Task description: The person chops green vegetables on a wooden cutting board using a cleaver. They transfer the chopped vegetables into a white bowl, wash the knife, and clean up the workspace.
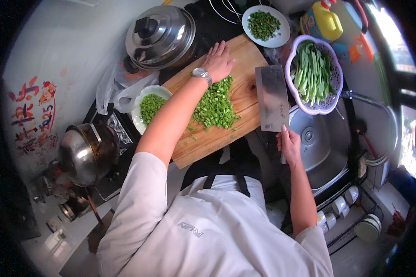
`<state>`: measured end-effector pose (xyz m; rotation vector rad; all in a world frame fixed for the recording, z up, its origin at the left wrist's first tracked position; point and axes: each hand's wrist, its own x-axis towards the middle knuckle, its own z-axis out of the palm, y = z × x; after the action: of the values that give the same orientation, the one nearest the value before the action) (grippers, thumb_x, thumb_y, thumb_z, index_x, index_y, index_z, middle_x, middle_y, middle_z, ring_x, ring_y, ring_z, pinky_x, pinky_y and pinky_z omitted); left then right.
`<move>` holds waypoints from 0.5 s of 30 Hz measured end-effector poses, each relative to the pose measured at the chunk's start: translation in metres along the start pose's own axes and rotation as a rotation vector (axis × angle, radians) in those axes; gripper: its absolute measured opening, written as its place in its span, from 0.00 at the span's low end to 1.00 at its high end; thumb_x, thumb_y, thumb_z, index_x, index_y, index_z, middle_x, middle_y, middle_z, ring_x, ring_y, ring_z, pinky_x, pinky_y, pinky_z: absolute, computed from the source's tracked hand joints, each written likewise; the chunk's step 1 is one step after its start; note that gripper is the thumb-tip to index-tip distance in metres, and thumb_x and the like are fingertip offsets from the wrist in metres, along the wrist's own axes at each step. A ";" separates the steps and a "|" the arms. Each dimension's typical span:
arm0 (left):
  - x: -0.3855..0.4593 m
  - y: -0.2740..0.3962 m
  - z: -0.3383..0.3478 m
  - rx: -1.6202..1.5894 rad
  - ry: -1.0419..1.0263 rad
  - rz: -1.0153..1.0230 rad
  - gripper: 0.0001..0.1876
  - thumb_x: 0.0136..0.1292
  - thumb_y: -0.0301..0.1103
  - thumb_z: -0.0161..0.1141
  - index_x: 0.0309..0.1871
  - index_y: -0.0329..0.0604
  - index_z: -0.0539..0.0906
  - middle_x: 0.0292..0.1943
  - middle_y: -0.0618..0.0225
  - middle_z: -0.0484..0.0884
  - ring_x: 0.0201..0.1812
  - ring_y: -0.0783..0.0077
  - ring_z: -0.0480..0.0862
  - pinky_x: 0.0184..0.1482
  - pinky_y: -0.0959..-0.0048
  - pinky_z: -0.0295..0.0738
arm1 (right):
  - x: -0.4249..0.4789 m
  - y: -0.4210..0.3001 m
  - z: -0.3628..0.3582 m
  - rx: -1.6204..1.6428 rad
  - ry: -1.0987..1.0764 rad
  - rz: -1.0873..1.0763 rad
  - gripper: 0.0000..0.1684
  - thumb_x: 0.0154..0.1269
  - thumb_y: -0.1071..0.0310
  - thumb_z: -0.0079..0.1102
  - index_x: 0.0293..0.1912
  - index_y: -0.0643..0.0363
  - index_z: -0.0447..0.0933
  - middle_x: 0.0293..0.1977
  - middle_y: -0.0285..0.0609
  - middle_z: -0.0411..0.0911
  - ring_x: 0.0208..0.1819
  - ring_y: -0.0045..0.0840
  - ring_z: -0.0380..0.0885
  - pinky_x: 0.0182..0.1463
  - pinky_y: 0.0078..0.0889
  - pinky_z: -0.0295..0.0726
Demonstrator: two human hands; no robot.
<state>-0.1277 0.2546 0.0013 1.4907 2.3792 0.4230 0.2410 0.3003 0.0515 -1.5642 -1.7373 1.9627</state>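
A wooden cutting board [244, 62] lies in front of me, with a heap of chopped green vegetable [215, 105] across its middle. My left hand [219, 61] rests palm down near the board's far edge, just beyond the heap, and holds nothing. In my right hand [289, 144] is the handle of a wide-bladed cleaver [272, 98]. Its blade is at the board's right edge, its broad face towards the camera. A white bowl [136, 119] of finer chopped greens [152, 107] sits at the left of the board, partly hidden by my left forearm.
Beyond the board stand a lidded steel pot [163, 38] and a white plate [248, 33] of chopped greens. A purple basket [337, 74] of leafy greens [312, 76] sits above the steel sink [320, 152]. A yellow jug [327, 22] is behind it. Left is a metal wok [79, 154].
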 end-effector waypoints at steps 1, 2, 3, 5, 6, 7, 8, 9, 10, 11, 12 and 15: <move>-0.007 0.000 0.001 -0.038 -0.012 0.058 0.31 0.72 0.45 0.45 0.70 0.29 0.62 0.74 0.46 0.56 0.75 0.46 0.53 0.76 0.57 0.46 | 0.002 0.000 -0.004 -0.022 -0.020 -0.027 0.27 0.76 0.52 0.49 0.29 0.66 0.75 0.15 0.33 0.68 0.14 0.14 0.64 0.18 0.21 0.63; -0.020 -0.001 0.002 -0.078 -0.024 0.113 0.31 0.73 0.45 0.44 0.69 0.28 0.64 0.73 0.45 0.57 0.75 0.46 0.53 0.76 0.57 0.46 | 0.000 -0.001 -0.006 -0.044 -0.029 -0.016 0.27 0.76 0.52 0.49 0.29 0.66 0.75 0.14 0.33 0.68 0.14 0.14 0.64 0.18 0.21 0.63; -0.030 0.000 -0.002 -0.117 -0.030 0.173 0.30 0.73 0.46 0.43 0.67 0.27 0.65 0.73 0.45 0.58 0.75 0.46 0.54 0.76 0.57 0.46 | -0.001 -0.005 -0.007 -0.065 -0.032 -0.012 0.26 0.76 0.53 0.49 0.29 0.65 0.75 0.14 0.32 0.68 0.15 0.14 0.64 0.18 0.21 0.63; -0.055 0.001 -0.009 -0.169 0.013 0.254 0.22 0.73 0.41 0.47 0.60 0.31 0.75 0.65 0.48 0.71 0.68 0.48 0.67 0.70 0.58 0.60 | 0.000 0.000 -0.009 -0.066 -0.053 0.036 0.27 0.77 0.52 0.48 0.29 0.65 0.75 0.14 0.32 0.68 0.14 0.14 0.64 0.18 0.21 0.63; -0.064 0.001 -0.016 -0.307 0.003 0.233 0.20 0.72 0.39 0.48 0.58 0.32 0.77 0.63 0.50 0.74 0.66 0.48 0.70 0.68 0.58 0.63 | -0.001 0.002 -0.010 -0.071 -0.066 0.058 0.27 0.77 0.51 0.47 0.29 0.64 0.75 0.14 0.32 0.68 0.14 0.14 0.64 0.18 0.21 0.63; -0.071 0.002 -0.021 -0.446 -0.001 0.207 0.18 0.72 0.38 0.50 0.55 0.34 0.79 0.61 0.51 0.76 0.64 0.48 0.73 0.66 0.58 0.67 | -0.002 0.006 -0.008 -0.028 -0.085 0.074 0.27 0.77 0.51 0.47 0.29 0.64 0.74 0.14 0.32 0.68 0.14 0.15 0.64 0.18 0.21 0.63; -0.077 0.006 -0.023 -0.452 0.130 0.206 0.14 0.70 0.35 0.54 0.50 0.36 0.82 0.55 0.55 0.81 0.57 0.50 0.79 0.60 0.59 0.73 | -0.006 0.013 -0.005 0.016 -0.103 0.090 0.28 0.77 0.50 0.46 0.29 0.63 0.74 0.14 0.32 0.68 0.14 0.15 0.65 0.18 0.21 0.64; -0.081 0.008 -0.027 -0.417 0.154 0.230 0.14 0.70 0.35 0.54 0.51 0.36 0.82 0.55 0.55 0.81 0.57 0.50 0.78 0.60 0.60 0.73 | -0.010 0.021 -0.001 0.057 -0.123 0.107 0.28 0.77 0.49 0.46 0.29 0.63 0.74 0.14 0.33 0.68 0.14 0.16 0.65 0.18 0.21 0.64; -0.083 0.009 -0.030 -0.384 0.178 0.255 0.14 0.69 0.35 0.54 0.51 0.37 0.82 0.56 0.56 0.80 0.58 0.51 0.78 0.60 0.60 0.72 | -0.015 0.028 0.006 0.113 -0.092 0.155 0.29 0.76 0.47 0.45 0.29 0.62 0.73 0.15 0.33 0.68 0.13 0.17 0.65 0.18 0.21 0.65; -0.086 0.010 -0.030 -0.351 0.201 0.280 0.14 0.69 0.35 0.55 0.52 0.37 0.81 0.56 0.56 0.80 0.58 0.51 0.78 0.61 0.61 0.72 | -0.021 0.036 0.012 0.157 -0.081 0.170 0.29 0.76 0.46 0.45 0.30 0.62 0.73 0.16 0.33 0.68 0.14 0.17 0.65 0.18 0.21 0.65; -0.090 0.009 -0.030 -0.290 0.132 0.264 0.19 0.69 0.40 0.55 0.56 0.38 0.79 0.60 0.54 0.76 0.63 0.51 0.73 0.66 0.57 0.67 | -0.026 0.042 0.020 0.207 -0.070 0.178 0.29 0.76 0.46 0.45 0.30 0.62 0.73 0.16 0.33 0.68 0.14 0.17 0.65 0.18 0.21 0.65; -0.105 0.019 -0.015 -0.057 0.188 0.205 0.27 0.68 0.48 0.53 0.62 0.37 0.74 0.68 0.49 0.67 0.70 0.48 0.65 0.72 0.51 0.56 | -0.038 0.052 0.048 0.272 -0.032 0.192 0.28 0.76 0.46 0.44 0.29 0.61 0.73 0.16 0.34 0.68 0.14 0.17 0.66 0.17 0.21 0.66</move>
<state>-0.0747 0.1666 0.0332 1.7452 2.3366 0.7014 0.2526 0.2252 0.0258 -1.6606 -1.3016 2.2110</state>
